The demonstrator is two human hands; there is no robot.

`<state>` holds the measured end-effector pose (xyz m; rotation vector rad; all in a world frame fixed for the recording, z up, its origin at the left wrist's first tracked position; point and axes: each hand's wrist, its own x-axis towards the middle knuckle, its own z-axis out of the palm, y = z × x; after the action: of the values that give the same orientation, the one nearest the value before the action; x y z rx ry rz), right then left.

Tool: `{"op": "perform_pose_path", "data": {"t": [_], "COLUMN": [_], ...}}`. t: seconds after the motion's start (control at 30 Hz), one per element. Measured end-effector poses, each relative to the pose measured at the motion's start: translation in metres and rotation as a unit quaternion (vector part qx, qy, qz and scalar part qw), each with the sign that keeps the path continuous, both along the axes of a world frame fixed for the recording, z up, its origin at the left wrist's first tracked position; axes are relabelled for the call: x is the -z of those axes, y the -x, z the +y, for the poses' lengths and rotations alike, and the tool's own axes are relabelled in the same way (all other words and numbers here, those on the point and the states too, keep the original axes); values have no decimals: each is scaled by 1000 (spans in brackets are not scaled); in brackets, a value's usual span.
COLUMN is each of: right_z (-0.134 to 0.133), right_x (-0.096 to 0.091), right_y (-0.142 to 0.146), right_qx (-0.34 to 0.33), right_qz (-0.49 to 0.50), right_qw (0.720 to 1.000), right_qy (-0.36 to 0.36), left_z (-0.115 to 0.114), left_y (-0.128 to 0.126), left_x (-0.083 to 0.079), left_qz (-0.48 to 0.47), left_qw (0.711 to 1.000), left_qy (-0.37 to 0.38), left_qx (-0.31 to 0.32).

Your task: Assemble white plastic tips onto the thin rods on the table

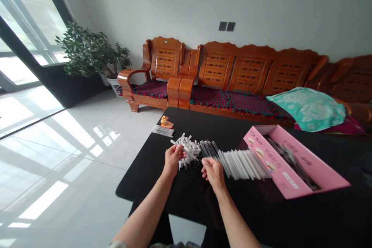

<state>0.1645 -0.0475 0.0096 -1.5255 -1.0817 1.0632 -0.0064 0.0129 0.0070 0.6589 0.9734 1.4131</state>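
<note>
My left hand (173, 159) pinches a thin white pen-like tube (190, 153) that slants down to the right. At the tube's lower right end, my right hand (213, 172) has its fingers pressed together; whether they grip the tube or a small part is too small to tell. Around my left hand lies a heap of short white tube pieces (188, 143), with small black pieces (195, 168) below it. Farther right are a bunch of thin dark rods (208, 148) and a row of long whitish tubes (244, 164). A neat bundle of slim whitish sticks (163, 130) lies at the table's left edge.
On the black table (232, 205), a pink box (273, 162) holding dark thin items stands at the right. A small orange figurine (165, 121) sits at the far left corner. Behind are a wooden bench (217, 66), a turquoise cloth (310, 108) and a potted plant (93, 52).
</note>
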Motion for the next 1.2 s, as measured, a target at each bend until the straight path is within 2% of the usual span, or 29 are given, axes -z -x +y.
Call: {"op": "perform_pose_path", "data": {"t": [0.17,0.27,0.33,0.4,0.47,0.53,0.63,0.77,0.87,0.93,1.0,1.07,1.2], "right_z": [-7,-11,-13,-13,-12,-8,-3,0,-5,-9,-13,-17,-22], "right_x": [-9,-5,0,6,12,19,25,18,1,-10,-18,-21,-21], "right_y": [9,3,-9,-25,-41,-53,-62,-54,-33,-15,1,11,13], "right_qx": [-64,-65,-46,-8,54,121,173,173,114,18,-72,-124,-170], "right_qz": [3,2,2,7,11,9,-2,-38,-25,23,86,141,217], "right_qw": [998,998,999,1000,998,993,985,984,992,999,994,982,961], "right_qy": [-9,-9,-9,-6,-7,-11,-12,-36,-47,-18,-8,-6,23], "left_z": [-6,-4,2,11,19,22,17,-1,-14,-22,-27,-28,-22], "left_y": [-8,-5,5,19,32,39,34,13,-1,-8,-13,-14,-7], "left_x": [3,3,1,-4,-8,-11,-11,-10,-13,-18,-22,-26,-32], "left_qz": [6,11,11,6,0,-4,-3,1,2,16,41,54,33], "left_qw": [1000,1000,1000,998,993,990,995,999,993,986,979,975,981], "left_qy": [3,3,-3,-13,-21,-22,-16,-30,-47,-61,-72,-81,-86], "left_qx": [15,21,-3,-57,-119,-142,-93,17,106,151,185,199,168]}}
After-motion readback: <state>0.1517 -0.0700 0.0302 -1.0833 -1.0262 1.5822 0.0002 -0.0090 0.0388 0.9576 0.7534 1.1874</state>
